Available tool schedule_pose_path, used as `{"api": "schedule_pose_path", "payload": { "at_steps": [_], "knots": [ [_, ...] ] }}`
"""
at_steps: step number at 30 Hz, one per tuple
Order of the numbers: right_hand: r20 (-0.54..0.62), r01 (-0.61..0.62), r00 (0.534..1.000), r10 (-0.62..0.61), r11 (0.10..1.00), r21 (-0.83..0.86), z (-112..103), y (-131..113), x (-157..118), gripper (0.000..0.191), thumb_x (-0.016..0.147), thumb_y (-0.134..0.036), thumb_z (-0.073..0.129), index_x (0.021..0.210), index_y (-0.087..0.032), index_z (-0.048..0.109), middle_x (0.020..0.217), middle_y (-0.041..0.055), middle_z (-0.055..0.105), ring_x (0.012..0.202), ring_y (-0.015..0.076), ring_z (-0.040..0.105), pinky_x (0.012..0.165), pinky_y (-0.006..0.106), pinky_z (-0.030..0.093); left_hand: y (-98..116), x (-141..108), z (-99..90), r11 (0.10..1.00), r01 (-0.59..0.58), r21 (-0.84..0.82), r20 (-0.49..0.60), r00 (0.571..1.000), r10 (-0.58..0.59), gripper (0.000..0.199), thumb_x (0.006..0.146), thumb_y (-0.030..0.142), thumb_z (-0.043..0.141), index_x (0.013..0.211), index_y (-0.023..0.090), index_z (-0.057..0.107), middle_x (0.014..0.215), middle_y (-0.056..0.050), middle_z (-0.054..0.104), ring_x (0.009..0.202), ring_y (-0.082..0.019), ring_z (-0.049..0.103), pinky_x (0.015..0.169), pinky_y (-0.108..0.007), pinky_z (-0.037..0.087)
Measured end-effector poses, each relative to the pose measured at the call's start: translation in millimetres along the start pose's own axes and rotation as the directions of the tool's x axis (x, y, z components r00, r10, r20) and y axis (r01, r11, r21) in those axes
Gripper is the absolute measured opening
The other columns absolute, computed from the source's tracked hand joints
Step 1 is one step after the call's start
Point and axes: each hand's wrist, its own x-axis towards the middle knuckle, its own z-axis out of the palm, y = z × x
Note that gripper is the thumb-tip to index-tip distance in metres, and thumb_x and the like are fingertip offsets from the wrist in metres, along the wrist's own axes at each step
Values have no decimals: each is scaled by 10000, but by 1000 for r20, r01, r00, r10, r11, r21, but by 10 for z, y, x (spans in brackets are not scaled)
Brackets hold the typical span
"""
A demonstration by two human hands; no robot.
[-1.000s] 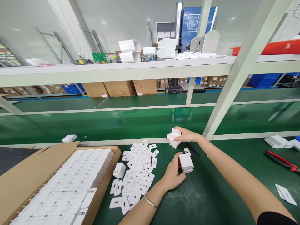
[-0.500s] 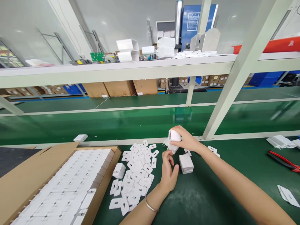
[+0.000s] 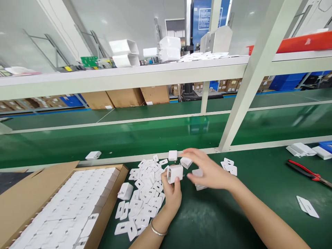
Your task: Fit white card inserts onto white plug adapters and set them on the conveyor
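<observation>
While the left hand (image 3: 172, 193) pinches a white charger (image 3: 174, 173) at frame centre, the right hand (image 3: 207, 171) hovers open, blurred, beside it; light, rigid, probably smooth, best gripped by flat sides.

A green bench mat (image 3: 233, 214) carries a cardboard box (image 3: 31, 197), scattered white plastic pieces (image 3: 145, 193) — and red-handled pliers (image 3: 306, 171).

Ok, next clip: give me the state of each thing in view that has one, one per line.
left hand: closed on a white charger, lifted off the bench
white charger: held up, port facing the camera
right hand: open, blurred, over the stacked chargers
stacked chargers: lying on the green mat, partly hidden
cardboard box: open, filled with rows of white parts
flat white plates: loose, in a heap
red-handled pliers: lying unused
</observation>
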Motion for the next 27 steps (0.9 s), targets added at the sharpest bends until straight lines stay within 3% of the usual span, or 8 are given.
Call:
{"api": "schedule_pose_path", "payload": {
  "at_steps": [2, 4, 5, 8, 15, 22, 25, 27],
  "knots": [
    [-145, -141, 978, 151, 987, 76, -91, 278, -75, 419, 984, -247, 509, 1400, -294, 530, 1393, 85, 581, 1236, 230, 601, 990, 391, 539, 49, 71, 4, 999, -33, -9, -1, 999, 33, 323, 1021, 481, 594, 1168, 204, 519, 1198, -124, 615, 1098, -256, 633, 928, -381, 519],
    [-266, -360, 900, 346, 933, -4, -70, 587, -154, 268, 980, -197, 456, 1192, -235, 616, 1169, 75, 668, 981, 204, 667, 832, 350, 567, 104, 128, 14, 999, -36, -17, -1, 999, 36, 284, 1023, 442, 604, 1159, 213, 506, 1246, -129, 616, 1142, -256, 630, 949, -386, 512],
    [-275, -449, 870, 408, 888, -101, -21, 727, -195, 213, 957, -174, 473, 1082, -220, 639, 1070, 65, 679, 920, 204, 663, 804, 347, 557, 128, 148, 20, 999, -30, -21, -6, 1000, 30, 276, 1022, 428, 609, 1161, 215, 501, 1258, -130, 619, 1157, -255, 628, 955, -389, 510],
    [-250, -495, 860, 446, 847, -192, 204, 994, -307, 81, 889, -230, 644, 815, -199, 641, 869, 69, 660, 887, 265, 635, 802, 399, 522, 149, 169, 40, 1000, -6, -20, -21, 1000, 6, 292, 999, 409, 647, 1161, 209, 509, 1237, -129, 641, 1163, -260, 637, 958, -398, 514],
    [-220, -458, 885, 410, 852, -255, 515, 1037, -387, 117, 767, -178, 762, 786, -190, 647, 872, 95, 656, 904, 308, 593, 799, 415, 464, 24, 77, 61, 995, 87, 38, 201, 975, -93, 313, 998, 416, 638, 1212, 210, 539, 1192, -114, 641, 1091, -255, 646, 945, -385, 491],
    [-303, -434, 872, 384, 893, -119, 278, 955, -392, 82, 872, -237, 644, 943, -197, 648, 891, 51, 702, 817, 222, 645, 768, 357, 507, 108, 54, 9, 994, -32, -107, 385, 920, 71, 350, 1040, 452, 524, 1296, 213, 515, 1211, -123, 599, 1092, -272, 598, 925, -392, 466],
    [-377, -278, 880, 290, 957, 87, 128, 678, -375, 133, 913, -266, 631, 1036, -221, 654, 964, 44, 703, 854, 206, 650, 786, 343, 539, 94, 51, -7, 983, -62, -173, 394, 910, 127, 430, 1027, 534, 495, 1303, 205, 523, 1214, -135, 587, 1116, -307, 589, 939, -431, 464],
    [-337, -129, 924, 178, 978, 165, 91, 444, -352, 182, 911, -228, 651, 1092, -238, 668, 1012, 48, 695, 911, 210, 652, 813, 345, 550, 74, 40, -13, 979, -72, -188, 384, 913, 141, 464, 1022, 583, 470, 1285, 208, 539, 1201, -131, 584, 1117, -315, 583, 943, -444, 463]
  ]
}}
